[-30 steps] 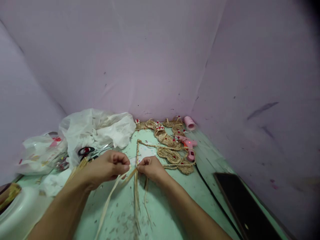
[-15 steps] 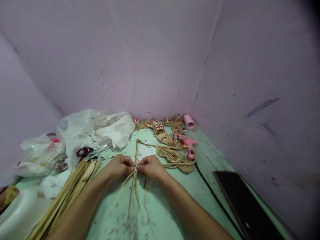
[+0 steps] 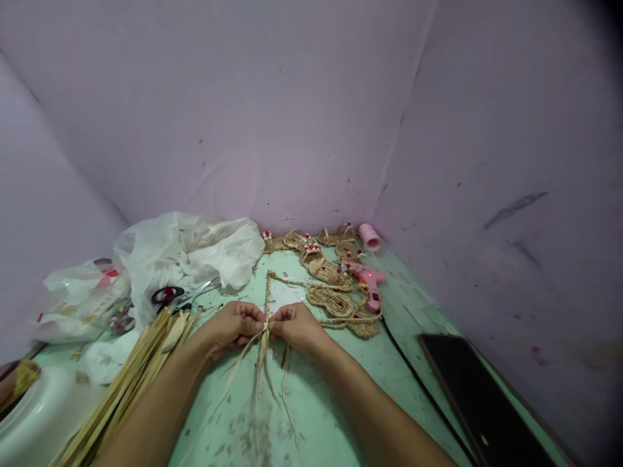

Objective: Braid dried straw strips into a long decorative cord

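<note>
My left hand (image 3: 232, 326) and my right hand (image 3: 295, 326) meet at the middle of the green table, both pinched on the near end of a braided straw cord (image 3: 267, 293). The cord runs away from me, then bends right toward the woven pieces. Loose straw strips (image 3: 260, 370) hang from the pinch toward me and splay over the table. A bundle of dry straw strips (image 3: 131, 376) lies beside my left forearm.
Coiled woven straw pieces with red beads (image 3: 331, 279) lie at the back, next to a pink glue gun (image 3: 370, 288) and a pink spool (image 3: 368, 237). White plastic bags (image 3: 189, 250) and black-handled scissors (image 3: 167, 295) are at left. A dark flat panel (image 3: 477, 402) lies at right; a white basin (image 3: 34, 415) at lower left.
My left hand moved right and closed up against my right hand at the cord's end. The straw bundle by my left forearm came into full view.
</note>
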`<action>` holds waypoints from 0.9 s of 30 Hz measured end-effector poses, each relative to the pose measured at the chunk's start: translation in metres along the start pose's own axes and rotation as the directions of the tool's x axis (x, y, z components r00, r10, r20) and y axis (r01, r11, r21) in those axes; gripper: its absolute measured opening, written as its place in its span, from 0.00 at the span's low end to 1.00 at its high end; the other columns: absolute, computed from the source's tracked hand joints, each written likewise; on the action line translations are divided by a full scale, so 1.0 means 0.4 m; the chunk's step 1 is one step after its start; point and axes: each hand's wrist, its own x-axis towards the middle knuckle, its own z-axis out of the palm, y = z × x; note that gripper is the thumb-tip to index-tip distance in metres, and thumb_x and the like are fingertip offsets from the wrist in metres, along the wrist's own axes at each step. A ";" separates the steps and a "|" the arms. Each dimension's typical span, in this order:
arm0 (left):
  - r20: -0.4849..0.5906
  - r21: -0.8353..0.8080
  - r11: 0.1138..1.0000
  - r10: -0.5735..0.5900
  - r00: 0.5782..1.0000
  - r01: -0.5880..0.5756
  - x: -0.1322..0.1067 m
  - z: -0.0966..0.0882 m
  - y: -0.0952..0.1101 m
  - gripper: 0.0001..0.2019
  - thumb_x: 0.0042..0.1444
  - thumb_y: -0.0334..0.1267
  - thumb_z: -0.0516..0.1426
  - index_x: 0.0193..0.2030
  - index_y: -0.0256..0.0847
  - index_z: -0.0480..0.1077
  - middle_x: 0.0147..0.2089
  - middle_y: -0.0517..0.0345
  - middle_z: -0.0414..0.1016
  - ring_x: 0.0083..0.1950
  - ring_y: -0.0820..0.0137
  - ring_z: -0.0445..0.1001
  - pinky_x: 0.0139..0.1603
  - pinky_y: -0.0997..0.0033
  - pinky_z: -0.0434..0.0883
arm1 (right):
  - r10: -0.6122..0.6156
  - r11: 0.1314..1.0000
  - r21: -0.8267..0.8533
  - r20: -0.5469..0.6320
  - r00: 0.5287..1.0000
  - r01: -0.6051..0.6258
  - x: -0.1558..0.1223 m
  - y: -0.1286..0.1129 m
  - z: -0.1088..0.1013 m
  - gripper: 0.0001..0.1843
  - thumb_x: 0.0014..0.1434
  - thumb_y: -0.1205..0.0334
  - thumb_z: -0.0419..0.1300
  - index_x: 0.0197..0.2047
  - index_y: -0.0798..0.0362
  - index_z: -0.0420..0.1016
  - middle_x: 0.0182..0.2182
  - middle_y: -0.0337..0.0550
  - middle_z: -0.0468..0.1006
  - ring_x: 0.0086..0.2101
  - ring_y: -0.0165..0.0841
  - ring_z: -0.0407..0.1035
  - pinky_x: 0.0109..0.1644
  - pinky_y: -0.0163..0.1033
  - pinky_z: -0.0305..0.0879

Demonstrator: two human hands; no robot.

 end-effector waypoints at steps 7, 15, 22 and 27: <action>-0.141 0.195 0.980 -0.008 0.990 0.036 0.002 0.014 0.011 0.07 0.32 0.36 0.55 0.14 0.35 0.62 0.10 0.66 0.52 0.14 0.82 0.48 0.16 0.78 0.43 | -0.024 0.999 -0.045 -0.027 0.999 0.023 0.004 0.008 0.003 0.03 0.36 0.72 0.56 0.18 0.58 0.71 0.14 0.38 0.66 0.16 0.22 0.55 0.20 0.29 0.49; -0.312 0.009 0.993 -0.108 0.944 0.117 -0.013 0.075 0.032 0.06 0.33 0.31 0.51 0.11 0.36 0.59 0.06 0.62 0.56 0.09 0.79 0.50 0.11 0.78 0.47 | 0.033 0.999 -0.016 -0.025 0.999 -0.033 -0.010 -0.015 -0.003 0.04 0.37 0.73 0.55 0.18 0.59 0.70 0.14 0.39 0.68 0.14 0.21 0.53 0.18 0.29 0.47; -0.202 -0.120 0.971 -0.226 0.953 0.205 -0.029 0.077 0.059 0.03 0.33 0.28 0.51 0.14 0.33 0.62 0.13 0.52 0.66 0.15 0.72 0.65 0.17 0.76 0.63 | 0.058 0.997 0.046 -0.021 0.998 -0.057 -0.017 -0.025 -0.005 0.03 0.36 0.73 0.56 0.18 0.60 0.70 0.13 0.38 0.69 0.13 0.21 0.53 0.17 0.29 0.47; -0.213 -0.066 0.985 -0.169 0.962 0.158 -0.023 0.060 0.046 0.03 0.32 0.32 0.54 0.17 0.33 0.64 0.11 0.57 0.64 0.11 0.77 0.59 0.13 0.79 0.54 | 0.068 0.992 0.110 0.007 0.998 -0.068 -0.024 -0.036 -0.009 0.03 0.37 0.73 0.55 0.18 0.59 0.69 0.11 0.35 0.66 0.11 0.20 0.52 0.15 0.29 0.45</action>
